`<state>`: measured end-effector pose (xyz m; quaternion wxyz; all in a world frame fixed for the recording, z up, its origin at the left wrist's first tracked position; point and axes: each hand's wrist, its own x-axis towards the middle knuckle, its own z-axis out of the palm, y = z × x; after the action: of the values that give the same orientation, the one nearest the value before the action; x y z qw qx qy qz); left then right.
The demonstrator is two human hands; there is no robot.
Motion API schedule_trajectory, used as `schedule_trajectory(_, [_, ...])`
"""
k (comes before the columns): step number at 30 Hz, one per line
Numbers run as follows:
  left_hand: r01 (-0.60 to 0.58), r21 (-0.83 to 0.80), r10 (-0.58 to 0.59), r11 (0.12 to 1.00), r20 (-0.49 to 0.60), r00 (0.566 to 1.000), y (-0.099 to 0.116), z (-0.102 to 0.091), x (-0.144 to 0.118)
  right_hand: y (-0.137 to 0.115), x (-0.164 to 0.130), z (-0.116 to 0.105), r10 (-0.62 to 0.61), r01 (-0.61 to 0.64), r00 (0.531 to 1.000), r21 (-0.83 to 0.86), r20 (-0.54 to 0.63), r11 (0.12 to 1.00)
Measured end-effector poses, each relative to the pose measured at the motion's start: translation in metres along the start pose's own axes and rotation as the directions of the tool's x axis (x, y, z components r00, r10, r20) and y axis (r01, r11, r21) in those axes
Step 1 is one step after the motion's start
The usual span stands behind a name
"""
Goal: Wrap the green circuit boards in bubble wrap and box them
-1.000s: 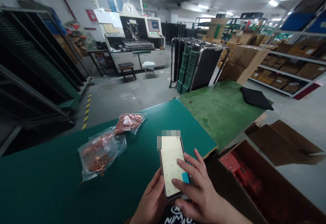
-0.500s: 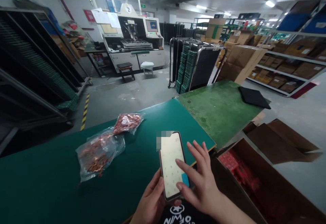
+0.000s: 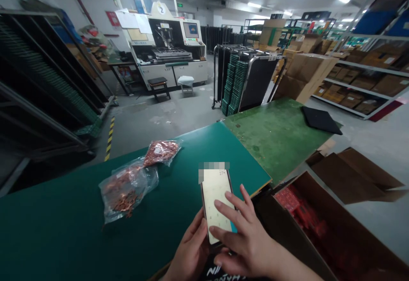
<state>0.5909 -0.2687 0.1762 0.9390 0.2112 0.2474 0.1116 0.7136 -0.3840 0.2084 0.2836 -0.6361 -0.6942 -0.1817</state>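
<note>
A smartphone (image 3: 215,191) with a lit, pale calculator-like screen reading "27×" is held upright in my left hand (image 3: 191,247), whose thumb lies along its left edge. Over the lower screen hovers my right hand (image 3: 244,234), fingers spread and partly covering the keys; whether a fingertip touches the glass I cannot tell. To the left on the dark green table (image 3: 64,234) lies an open clear plastic bag (image 3: 128,191) of small copper-coloured parts. A second, fuller bag of copper parts (image 3: 162,152) rests against its far end.
An open cardboard box (image 3: 347,225) with red packs inside stands at my right. Beyond it sits a lighter green table (image 3: 265,136) bearing a black flat pad (image 3: 321,120). A rack cart (image 3: 255,80) and a white machine (image 3: 172,74) stand farther back.
My right hand has shifted left and across the phone's screen. The display has gone from "27" to "27×". My left hand keeps its hold on the phone.
</note>
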Motion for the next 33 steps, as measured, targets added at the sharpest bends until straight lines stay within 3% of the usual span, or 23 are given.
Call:
schedule_trajectory(3, [-0.021, 0.003, 0.021, 1.0, 0.013, 1.0, 0.0, 0.001, 0.0, 0.002, -0.002, -0.001, 0.007, -0.007, 1.0, 0.0, 0.0, 1.0])
schedule_trajectory(9, [-0.008, 0.03, 0.008, 1.0, -0.001, 1.0, 0.0, -0.002, 0.001, 0.009, -0.009, -0.005, 0.075, -0.075, 0.99, 0.012, -0.119, 0.997])
schedule_trajectory(14, [0.036, 0.015, -0.035, 0.999, -0.059, 0.998, -0.001, -0.005, 0.002, 0.01, -0.007, -0.002, 0.117, -0.119, 0.991, -0.029, -0.067, 0.992])
schedule_trajectory(19, [0.018, 0.016, -0.017, 1.0, -0.055, 0.998, -0.001, -0.002, 0.001, 0.012, -0.009, -0.003, 0.137, -0.137, 0.975, 0.01, -0.174, 0.991])
schedule_trajectory(24, [0.022, 0.065, -0.017, 0.998, -0.074, 0.997, 0.001, 0.004, -0.002, 0.016, -0.014, -0.005, 0.154, -0.153, 0.97, 0.02, -0.186, 0.988])
schedule_trajectory(30, [-0.012, 0.077, 0.027, 0.997, -0.188, 0.982, 0.003, 0.012, -0.007, 0.016, -0.018, -0.003, 0.18, -0.173, 0.966, 0.053, -0.187, 0.984])
schedule_trajectory(33, [-0.017, 0.047, 0.026, 0.999, -0.19, 0.981, 0.003, 0.013, -0.006, 0.016, -0.018, -0.003, 0.18, -0.171, 0.966, 0.064, -0.187, 0.983])
